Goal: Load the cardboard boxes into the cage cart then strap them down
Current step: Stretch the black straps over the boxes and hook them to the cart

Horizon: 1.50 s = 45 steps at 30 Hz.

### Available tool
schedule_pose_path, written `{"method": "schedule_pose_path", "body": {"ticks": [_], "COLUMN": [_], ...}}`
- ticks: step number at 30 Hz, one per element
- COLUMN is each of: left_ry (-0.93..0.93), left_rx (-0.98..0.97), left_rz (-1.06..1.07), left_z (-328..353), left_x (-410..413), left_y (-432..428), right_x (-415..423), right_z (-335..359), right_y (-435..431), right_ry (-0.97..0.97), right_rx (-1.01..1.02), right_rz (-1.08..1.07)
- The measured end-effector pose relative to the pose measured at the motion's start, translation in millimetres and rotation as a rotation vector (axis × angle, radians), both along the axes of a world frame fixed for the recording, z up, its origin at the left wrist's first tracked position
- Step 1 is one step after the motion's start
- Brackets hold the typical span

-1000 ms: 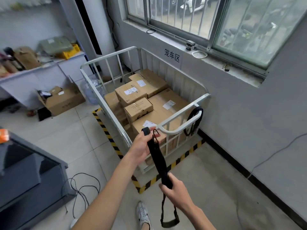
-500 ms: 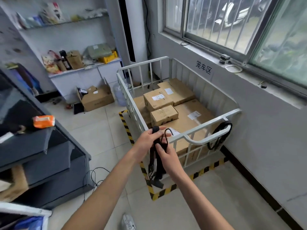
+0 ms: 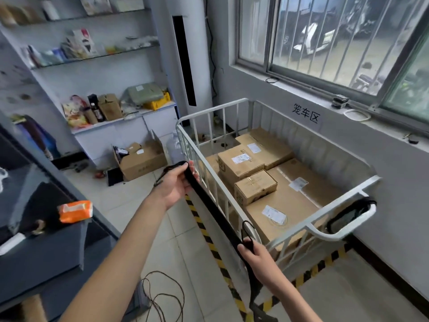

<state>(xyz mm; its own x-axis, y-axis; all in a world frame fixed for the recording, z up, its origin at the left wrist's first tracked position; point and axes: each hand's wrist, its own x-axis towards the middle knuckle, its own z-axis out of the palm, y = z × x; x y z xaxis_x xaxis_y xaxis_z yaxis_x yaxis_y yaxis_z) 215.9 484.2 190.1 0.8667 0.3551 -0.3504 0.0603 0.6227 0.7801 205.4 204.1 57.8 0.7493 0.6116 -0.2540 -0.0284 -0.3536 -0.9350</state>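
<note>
Beside the cart (image 3: 234,206), the strap (image 3: 216,212) is held taut along its near rail, left hand (image 3: 175,185) and right hand (image 3: 254,252) clamped on it; the boxes (image 3: 255,187) lie rightward.

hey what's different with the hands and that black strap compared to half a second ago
The hands have spread apart: the left hand carried one end of the black strap up along the cage cart side rail, the right hand pulled back low, stretching it out. Both still grip it. The cardboard boxes haven't moved.
</note>
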Motion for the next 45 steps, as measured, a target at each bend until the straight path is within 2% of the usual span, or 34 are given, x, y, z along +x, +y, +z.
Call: {"method": "schedule_pose_path", "body": {"ticks": [4,7,11,13,17,19,21,25,28,33,37,41,45], "left_ry": [-0.006,0.001,0.058,0.104,0.126,0.09,0.023,-0.236,-0.38,-0.453,-0.519,-0.528,-0.403], "left_rx": [-0.006,0.075,0.352,0.429,0.576,0.613,0.626,0.568,0.518,0.406,0.289,0.14,0.005], "left_rz": [0.035,0.017,-0.207,-0.346,-0.643,-0.677,-0.684,-0.737,-0.824,-1.033,-1.337,-1.603,-1.788], "left_z": [0,-4,-18,-27,-30,-17,9,79,105,83,63,51,12], "left_x": [13,31,69,93,151,190,231,326,393,491,556,600,621], "left_y": [45,72,83,82,85,92,101,122,117,61,13,-30,-60], "right_x": [2,20,72,108,187,224,259,329,372,432,455,460,447], "right_z": [-10,-9,11,25,51,67,88,145,176,173,153,123,61], "right_y": [35,64,109,134,181,200,212,217,209,181,157,150,150], "right_ry": [0.041,0.016,-0.002,0.046,0.016,0.07,0.031,-0.156,-0.296,-0.389,-0.486,-0.441,-0.263], "right_rx": [-0.021,-0.038,0.082,0.191,0.322,0.418,0.468,0.637,0.715,0.712,0.71,0.625,0.554], "right_rz": [-0.035,-0.052,-0.187,-0.247,-0.316,-0.343,-0.399,-0.458,-0.583,-0.865,-1.146,-1.514,-1.834]}}
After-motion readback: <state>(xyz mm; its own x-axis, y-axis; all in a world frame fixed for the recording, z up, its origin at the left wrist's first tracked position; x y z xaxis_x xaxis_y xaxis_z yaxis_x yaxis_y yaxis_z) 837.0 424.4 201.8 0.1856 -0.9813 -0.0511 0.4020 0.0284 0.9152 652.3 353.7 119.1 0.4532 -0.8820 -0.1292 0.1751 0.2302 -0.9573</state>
